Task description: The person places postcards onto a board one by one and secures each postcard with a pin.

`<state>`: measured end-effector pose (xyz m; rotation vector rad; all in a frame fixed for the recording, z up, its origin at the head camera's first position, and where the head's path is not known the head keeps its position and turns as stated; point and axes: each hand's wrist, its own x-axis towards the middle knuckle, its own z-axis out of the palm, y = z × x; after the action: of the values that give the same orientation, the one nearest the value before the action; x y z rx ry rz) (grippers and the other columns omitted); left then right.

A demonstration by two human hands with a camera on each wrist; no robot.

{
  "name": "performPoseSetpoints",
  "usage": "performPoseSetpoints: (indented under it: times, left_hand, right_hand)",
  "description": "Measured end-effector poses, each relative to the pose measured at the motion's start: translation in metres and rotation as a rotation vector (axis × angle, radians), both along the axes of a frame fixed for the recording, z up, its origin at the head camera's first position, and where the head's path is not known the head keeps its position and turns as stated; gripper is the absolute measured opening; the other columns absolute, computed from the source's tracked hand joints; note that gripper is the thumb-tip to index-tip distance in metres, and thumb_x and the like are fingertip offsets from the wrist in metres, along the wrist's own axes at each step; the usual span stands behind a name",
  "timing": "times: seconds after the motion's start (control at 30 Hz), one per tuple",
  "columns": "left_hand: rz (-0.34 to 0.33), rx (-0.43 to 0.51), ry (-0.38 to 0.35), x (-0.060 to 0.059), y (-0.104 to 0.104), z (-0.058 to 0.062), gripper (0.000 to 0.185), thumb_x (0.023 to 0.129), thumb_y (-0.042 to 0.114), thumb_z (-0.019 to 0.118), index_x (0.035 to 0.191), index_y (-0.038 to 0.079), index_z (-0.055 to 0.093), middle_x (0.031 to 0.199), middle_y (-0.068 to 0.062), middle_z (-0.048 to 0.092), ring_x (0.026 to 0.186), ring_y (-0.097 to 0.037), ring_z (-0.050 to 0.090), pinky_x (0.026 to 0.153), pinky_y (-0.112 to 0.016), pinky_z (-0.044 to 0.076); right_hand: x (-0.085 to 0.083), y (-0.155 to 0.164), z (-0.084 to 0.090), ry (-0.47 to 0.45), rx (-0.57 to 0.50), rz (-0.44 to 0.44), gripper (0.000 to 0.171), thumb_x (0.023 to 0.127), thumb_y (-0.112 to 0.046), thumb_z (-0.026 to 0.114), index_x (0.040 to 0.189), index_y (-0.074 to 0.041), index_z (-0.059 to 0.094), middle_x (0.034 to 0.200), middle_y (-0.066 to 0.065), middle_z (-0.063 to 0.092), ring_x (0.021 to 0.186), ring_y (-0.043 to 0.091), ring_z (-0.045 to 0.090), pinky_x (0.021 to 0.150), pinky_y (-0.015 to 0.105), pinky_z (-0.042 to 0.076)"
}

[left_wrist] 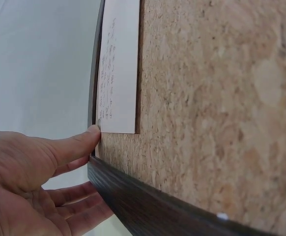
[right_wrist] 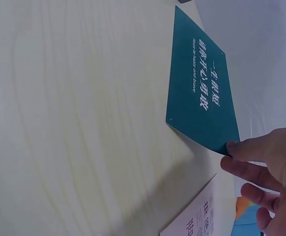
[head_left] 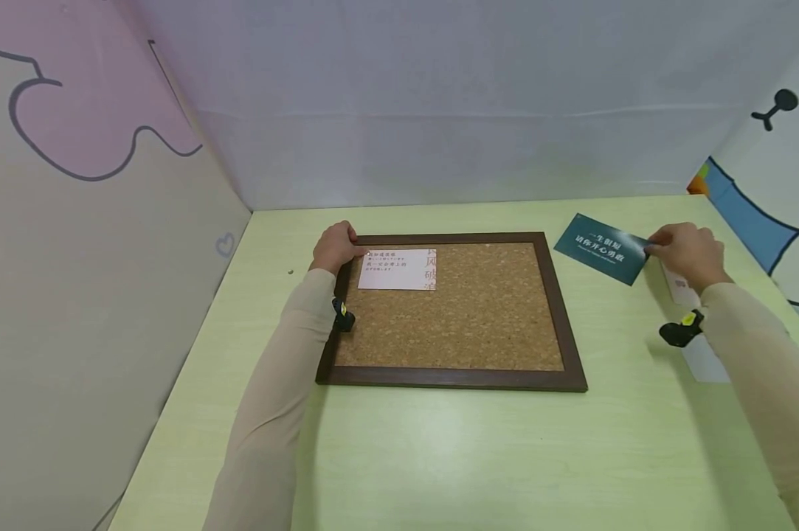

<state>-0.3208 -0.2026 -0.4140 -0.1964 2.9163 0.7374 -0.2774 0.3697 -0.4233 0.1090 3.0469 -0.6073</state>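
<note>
A cork board (head_left: 465,324) with a dark brown frame lies on the table. A white printed card (head_left: 397,269) sits in its upper left, with a small pin (left_wrist: 99,123) at one corner. My left hand (head_left: 335,247) holds the board's far left corner. Its thumb reaches over the frame to the pin at the card's corner, and the other fingers lie along the frame's outer side. My right hand (head_left: 694,254) pinches a teal card (head_left: 601,249) with white lettering by its edge, between thumb and index finger. That card is tilted, to the right of the board.
White cards (head_left: 704,361) lie on the table under my right forearm, partly covered by it; one with pink print (right_wrist: 194,216) shows in the right wrist view. A tiny round object (head_left: 291,272) lies left of the board. A pale curtain (head_left: 439,147) hangs behind the table.
</note>
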Motion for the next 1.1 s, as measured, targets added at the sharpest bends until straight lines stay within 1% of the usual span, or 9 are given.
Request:
performPoseSetpoints:
  times: [0.17,0.47,0.6,0.73,0.83,0.87,0.9,0.97,1.1]
  left_hand:
    - [0.005,0.004,0.002,0.0,0.0,0.0,0.035,0.092,0.025,0.07,0.115,0.003,0.055,0.111,-0.013,0.058,0.087,-0.025,0.048,0.071,-0.036,0.039]
    - [-0.004,0.008,0.005,-0.001,-0.002,-0.001,0.036,0.091,0.024,0.07,0.115,0.002,0.055,0.109,-0.014,0.057,0.085,-0.025,0.047,0.071,-0.036,0.038]
    - [-0.005,0.011,0.002,-0.001,-0.002,-0.002,0.036,0.092,0.024,0.07,0.116,0.002,0.055,0.109,-0.014,0.058,0.085,-0.025,0.047,0.071,-0.036,0.038]
    - [-0.005,0.012,0.004,-0.001,-0.001,-0.002,0.036,0.092,0.025,0.07,0.116,0.003,0.055,0.109,-0.014,0.057,0.085,-0.025,0.047,0.071,-0.036,0.038]
    - [-0.003,0.012,0.002,-0.001,-0.001,-0.001,0.035,0.092,0.025,0.069,0.116,0.003,0.055,0.109,-0.014,0.057,0.085,-0.025,0.047,0.071,-0.036,0.038]
    - [-0.003,0.011,0.0,-0.001,-0.001,-0.002,0.035,0.092,0.025,0.069,0.116,0.003,0.055,0.109,-0.014,0.057,0.085,-0.025,0.047,0.071,-0.036,0.038]
    - [-0.003,0.009,-0.002,-0.001,-0.001,-0.002,0.035,0.092,0.025,0.069,0.116,0.003,0.054,0.109,-0.014,0.057,0.085,-0.025,0.047,0.07,-0.036,0.038]
    - [-0.003,0.008,-0.006,-0.002,-0.001,-0.002,0.035,0.092,0.025,0.069,0.116,0.003,0.054,0.109,-0.014,0.057,0.085,-0.025,0.047,0.07,-0.036,0.038]
    - [-0.002,0.007,-0.006,-0.001,0.0,-0.001,0.035,0.092,0.025,0.069,0.115,0.003,0.054,0.108,-0.013,0.056,0.085,-0.025,0.047,0.07,-0.036,0.037]
  right_hand:
    - [0.001,-0.001,0.004,0.021,-0.015,-0.003,0.038,0.099,-0.023,0.053,0.116,0.01,0.06,0.116,0.036,0.058,0.104,0.053,0.046,0.084,0.064,0.03]
    - [0.001,0.002,0.006,0.023,-0.069,-0.031,0.036,0.1,-0.02,0.054,0.116,0.012,0.06,0.116,0.037,0.058,0.102,0.051,0.049,0.082,0.063,0.038]
    - [0.0,0.006,0.006,0.015,-0.118,-0.042,0.042,0.102,-0.026,0.05,0.119,0.012,0.059,0.119,0.037,0.056,0.105,0.049,0.047,0.082,0.061,0.039]
    - [-0.001,0.007,0.008,0.0,-0.197,-0.084,0.05,0.103,-0.035,0.047,0.124,0.009,0.057,0.121,0.034,0.058,0.108,0.046,0.046,0.08,0.056,0.041]
    - [-0.002,0.006,0.01,0.015,-0.257,-0.114,0.052,0.102,-0.037,0.047,0.126,0.007,0.058,0.103,0.02,0.07,0.112,0.043,0.045,0.082,0.053,0.04]
    - [-0.002,0.006,0.011,0.025,-0.275,-0.12,0.051,0.102,-0.037,0.048,0.126,0.007,0.058,0.096,0.01,0.072,0.114,0.043,0.044,0.083,0.053,0.04]
    - [-0.003,0.004,0.012,0.037,-0.291,-0.125,0.051,0.101,-0.038,0.049,0.126,0.006,0.058,0.088,-0.003,0.071,0.115,0.042,0.044,0.083,0.052,0.039]
    - [-0.003,0.0,0.014,0.051,-0.33,-0.139,0.052,0.1,-0.039,0.05,0.126,0.005,0.059,0.078,-0.023,0.061,0.115,0.037,0.044,0.083,0.047,0.039]
    - [-0.003,-0.011,0.019,0.065,-0.394,-0.149,0.052,0.098,-0.042,0.053,0.126,0.001,0.06,0.073,-0.036,0.05,0.106,0.025,0.045,0.078,0.034,0.037]
